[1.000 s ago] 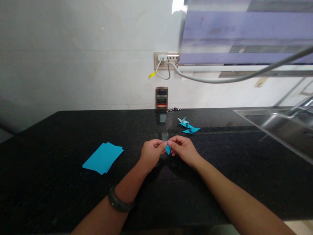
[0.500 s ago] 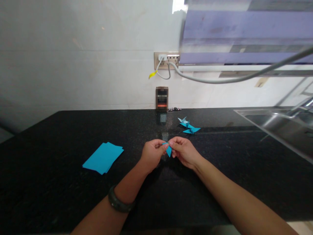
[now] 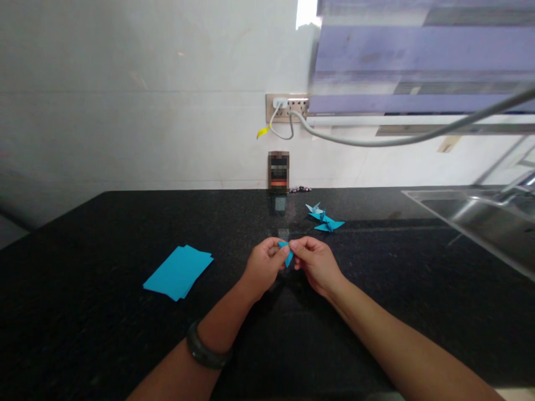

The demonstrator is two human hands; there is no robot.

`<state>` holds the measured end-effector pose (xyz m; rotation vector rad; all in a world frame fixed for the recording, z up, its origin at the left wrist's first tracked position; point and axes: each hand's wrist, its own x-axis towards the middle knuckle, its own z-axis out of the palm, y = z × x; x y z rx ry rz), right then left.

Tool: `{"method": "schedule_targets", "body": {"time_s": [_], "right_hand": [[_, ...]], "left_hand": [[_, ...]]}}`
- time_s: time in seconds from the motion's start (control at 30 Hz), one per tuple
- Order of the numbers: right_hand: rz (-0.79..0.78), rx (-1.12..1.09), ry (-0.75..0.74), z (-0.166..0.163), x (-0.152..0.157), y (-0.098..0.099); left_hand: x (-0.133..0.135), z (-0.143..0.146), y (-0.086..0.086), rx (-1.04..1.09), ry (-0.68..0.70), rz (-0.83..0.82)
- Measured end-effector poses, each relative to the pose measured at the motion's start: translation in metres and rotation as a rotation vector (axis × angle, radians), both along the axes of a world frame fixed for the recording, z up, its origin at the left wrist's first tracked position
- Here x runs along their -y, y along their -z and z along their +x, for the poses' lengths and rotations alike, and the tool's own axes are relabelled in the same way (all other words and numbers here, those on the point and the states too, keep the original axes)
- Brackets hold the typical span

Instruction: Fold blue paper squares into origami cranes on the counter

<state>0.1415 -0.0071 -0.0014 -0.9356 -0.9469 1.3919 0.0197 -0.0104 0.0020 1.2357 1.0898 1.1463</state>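
Between my two hands is a small folded piece of blue origami paper [image 3: 289,257], its pointed end hanging downward. My left hand [image 3: 266,264] pinches its left side between thumb and fingers. The thumb and fingertips of my right hand [image 3: 316,260] press on its upper right edge. Fingers cover much of the paper, so its full shape is hidden. Just beyond my right hand lie several folded paper cranes, a blue one [image 3: 330,225] nearest and a paler one [image 3: 315,208] farther back. To the left rests a stack of blue paper sheets [image 3: 179,273].
All of this is on a black countertop [image 3: 104,334]. A blurred dark phone-like object [image 3: 278,172] leans on the wall, a beaded string [image 3: 300,189] beside it. A metal sink [image 3: 472,214] is at the right. A grey cable [image 3: 368,143] hangs from the wall socket [image 3: 287,107].
The folded blue paper has turned slightly, and less of its surface shows. Both hands keep their pinch on it. The whole view has shifted a little.
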Motion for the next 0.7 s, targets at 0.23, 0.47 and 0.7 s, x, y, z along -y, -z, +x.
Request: {"method": "schedule_targets", "body": {"time_s": [0.23,0.47,0.7], "right_hand": [[0.01,0.01,-0.027,0.003,-0.003,0.002],[0.116,0.303,-0.075,0.006,-0.001,-0.001],[0.159,0.237,-0.012,0.006,0.002,-0.003]], "left_hand": [[0.004,0.002,-0.005,0.005,0.063,-0.076],[0.0,-0.003,0.009,-0.259,0.117,0.159],[0.002,-0.007,0.004,-0.351,0.126,0.281]]}}
